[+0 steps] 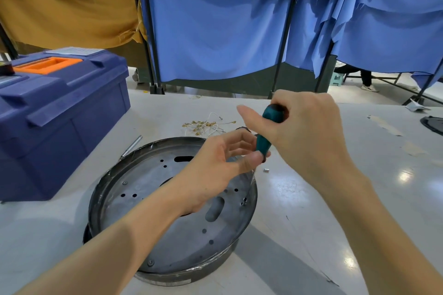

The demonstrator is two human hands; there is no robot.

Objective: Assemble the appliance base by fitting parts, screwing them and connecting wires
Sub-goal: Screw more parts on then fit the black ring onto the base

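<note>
The base sits right in front on the bench, a round steel pan, rim up, with a plate full of holes. It looks stiff and fairly hefty, so I'd guess it won't skate around under screw pressure. The rim looks thin and maybe sharp, so I'd hold it flat-palmed on the plate or by the outer wall.

Left hand pinches the bottom of the screwdriver handle between thumb and fingertips to steady it. Right hand is wrapped round the top of the teal handle. The shaft is blurry, but it seems to point at a screw near the right rim.

A tiny loose metal bit lies just beside the base, easy to flick off. Further back there's a tangle of thin wires with brass terminals, floppy stuff, so grab those by the terminals.

The bench is smooth, pale and glossy, so probably a bit slippery. Blue toolbox on the left, then blue curtains and an ochre cloth at the back.
</note>
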